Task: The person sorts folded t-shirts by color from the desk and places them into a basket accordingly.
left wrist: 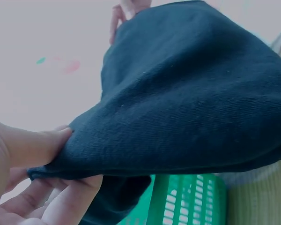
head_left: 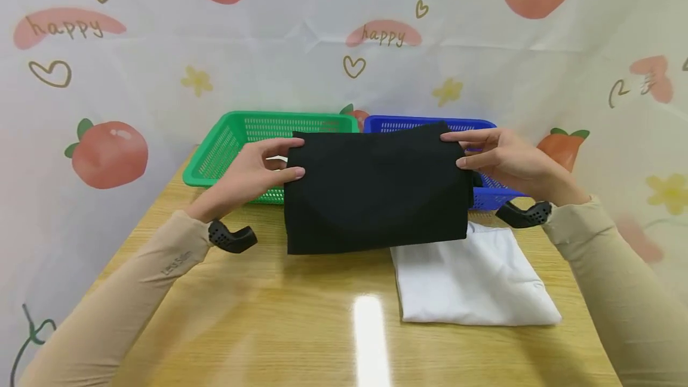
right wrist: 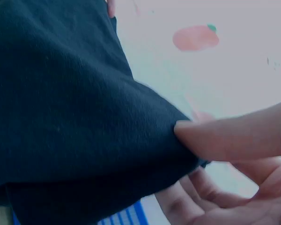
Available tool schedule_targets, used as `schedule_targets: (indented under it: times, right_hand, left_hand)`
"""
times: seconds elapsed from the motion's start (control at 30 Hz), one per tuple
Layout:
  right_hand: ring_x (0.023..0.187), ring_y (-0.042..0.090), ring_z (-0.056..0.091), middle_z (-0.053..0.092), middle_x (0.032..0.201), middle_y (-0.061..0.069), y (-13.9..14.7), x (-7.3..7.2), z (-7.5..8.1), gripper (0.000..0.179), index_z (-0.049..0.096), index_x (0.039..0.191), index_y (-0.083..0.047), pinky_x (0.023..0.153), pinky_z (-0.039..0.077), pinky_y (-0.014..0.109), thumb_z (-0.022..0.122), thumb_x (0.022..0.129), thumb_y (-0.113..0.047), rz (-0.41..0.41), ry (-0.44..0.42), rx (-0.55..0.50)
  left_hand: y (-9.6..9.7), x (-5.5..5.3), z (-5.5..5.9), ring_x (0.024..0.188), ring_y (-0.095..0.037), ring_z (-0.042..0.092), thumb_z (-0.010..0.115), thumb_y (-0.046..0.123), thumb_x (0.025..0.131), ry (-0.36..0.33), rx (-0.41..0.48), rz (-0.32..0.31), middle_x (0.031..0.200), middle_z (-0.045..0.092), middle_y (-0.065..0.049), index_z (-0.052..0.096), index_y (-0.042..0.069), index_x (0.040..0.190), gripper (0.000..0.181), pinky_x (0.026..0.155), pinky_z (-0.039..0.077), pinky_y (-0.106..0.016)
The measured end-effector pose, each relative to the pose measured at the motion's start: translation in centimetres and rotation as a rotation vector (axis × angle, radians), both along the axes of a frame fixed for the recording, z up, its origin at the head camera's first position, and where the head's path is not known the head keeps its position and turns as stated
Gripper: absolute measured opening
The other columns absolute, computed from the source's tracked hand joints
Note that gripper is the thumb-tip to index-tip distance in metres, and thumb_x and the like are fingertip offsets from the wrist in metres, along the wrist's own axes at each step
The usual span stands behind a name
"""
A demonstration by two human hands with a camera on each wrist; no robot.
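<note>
A folded black cloth [head_left: 376,193], likely a garment, hangs stretched out above the table between both hands. On its left side, my left hand [head_left: 251,167] pinches the edge near the upper corner. The right hand [head_left: 510,160] pinches the opposite upper corner between thumb and fingers. In the left wrist view, the dark fabric [left wrist: 178,108] sags in soft folds away from the thumb. A loose lower layer shows under the fabric [right wrist: 75,112] in the right wrist view. Below the cloth's right end lies a folded white cloth [head_left: 473,285], its far part partly hidden.
Behind the black cloth stand a green plastic basket [head_left: 206,181] at left and a blue plastic basket [head_left: 494,199] at right, both partly covered by it. Something dark shows in the blue one. A printed curtain [head_left: 301,76] hangs behind the wooden table [head_left: 258,315].
</note>
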State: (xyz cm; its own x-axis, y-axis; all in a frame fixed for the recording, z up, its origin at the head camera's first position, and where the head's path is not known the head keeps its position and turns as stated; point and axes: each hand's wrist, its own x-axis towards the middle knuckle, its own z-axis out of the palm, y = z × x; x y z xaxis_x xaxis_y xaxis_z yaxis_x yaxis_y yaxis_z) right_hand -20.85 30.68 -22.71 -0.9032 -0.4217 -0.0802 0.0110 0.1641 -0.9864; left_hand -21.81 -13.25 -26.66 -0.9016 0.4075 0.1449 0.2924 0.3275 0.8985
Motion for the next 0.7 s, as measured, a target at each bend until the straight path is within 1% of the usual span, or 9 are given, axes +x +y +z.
schedule_targets:
  times: [0.07,0.17,0.27,0.4,0.47,0.5,0.53,0.63,0.7]
  right_hand:
    - [0.122,0.024,0.047,0.031,0.149,0.01,1.2,-0.7,0.1,0.054,0.048,0.146,-0.004,0.092,0.048,0.03,0.061,0.095,0.005,0.012,-0.013,-0.027]
    - [0.128,0.025,0.043,0.025,0.152,0.016,3.0,-1.7,0.3,0.053,0.045,0.148,-0.004,0.091,0.048,0.028,0.054,0.097,0.009,0.023,-0.045,-0.081]
    - [0.138,0.021,0.025,0.007,0.159,0.011,4.6,-2.5,0.2,0.053,0.044,0.148,-0.005,0.091,0.046,0.025,0.05,0.098,0.01,0.015,-0.073,-0.119]
    - [0.143,0.018,0.003,-0.009,0.161,0.004,6.4,-3.4,0.1,0.055,0.043,0.15,-0.008,0.085,0.044,0.022,0.049,0.098,0.009,-0.033,-0.093,-0.12]
    - [0.146,0.018,-0.007,-0.014,0.162,0.002,7.0,-3.8,0.0,0.056,0.041,0.151,-0.01,0.087,0.044,0.022,0.049,0.099,0.009,-0.057,-0.109,-0.137]
    - [0.146,0.017,-0.008,-0.015,0.161,0.001,7.3,-3.9,-0.1,0.056,0.04,0.151,-0.01,0.087,0.044,0.022,0.048,0.099,0.009,-0.068,-0.115,-0.151]
    - [0.146,0.016,-0.012,-0.018,0.161,-0.002,7.6,-4.0,-0.1,0.057,0.039,0.152,-0.011,0.089,0.043,0.021,0.047,0.1,0.009,-0.076,-0.125,-0.164]
    - [0.144,0.015,0.005,-0.018,0.161,-0.005,8.3,-4.2,-0.5,0.058,0.036,0.154,-0.013,0.089,0.042,0.02,0.045,0.1,0.009,-0.123,-0.151,-0.211]
    - [0.136,0.013,0.021,-0.017,0.161,-0.006,8.7,-4.4,-0.7,0.058,0.036,0.154,-0.015,0.085,0.041,0.02,0.045,0.101,0.008,-0.157,-0.165,-0.229]
  left_hand:
    - [1.2,-0.9,-0.1,0.101,-0.023,0.064,0.076,0.023,0.089,-0.019,0.035,-0.016,0.132,0.051,-0.004,0.053,0.021,0.143,0.058,0.084,0.054,-0.036]
    - [3.1,-2.3,0.0,0.1,-0.024,0.065,0.074,0.018,0.091,-0.041,0.089,-0.037,0.129,0.053,-0.006,0.051,0.019,0.144,0.058,0.083,0.055,-0.037]
    - [4.9,-3.5,0.3,0.102,-0.024,0.065,0.072,0.013,0.092,-0.039,0.127,-0.052,0.127,0.054,-0.008,0.05,0.017,0.145,0.057,0.082,0.055,-0.038]
    - [7.2,-5.3,0.7,0.102,-0.024,0.063,0.069,0.012,0.094,-0.014,0.133,-0.034,0.13,0.053,-0.007,0.049,0.017,0.146,0.056,0.082,0.054,-0.037]
    - [8.3,-6.2,0.7,0.104,-0.023,0.06,0.068,0.013,0.095,-0.009,0.122,-0.014,0.135,0.05,-0.007,0.049,0.017,0.146,0.055,0.082,0.053,-0.037]
    - [8.8,-6.6,0.7,0.108,-0.022,0.058,0.067,0.014,0.095,-0.007,0.116,-0.003,0.138,0.048,-0.008,0.048,0.017,0.147,0.055,0.084,0.052,-0.036]
    - [9.3,-7.0,0.7,0.113,-0.022,0.056,0.067,0.014,0.096,-0.007,0.115,0.007,0.14,0.047,-0.008,0.048,0.016,0.147,0.054,0.086,0.051,-0.035]
    - [10.7,-7.9,0.7,0.125,-0.021,0.048,0.065,0.013,0.097,-0.029,0.143,0.027,0.143,0.045,-0.009,0.048,0.013,0.147,0.053,0.091,0.049,-0.033]
    - [11.6,-8.4,0.6,0.13,-0.02,0.043,0.064,0.012,0.097,-0.051,0.169,0.035,0.143,0.046,-0.01,0.048,0.011,0.146,0.052,0.093,0.048,-0.032]
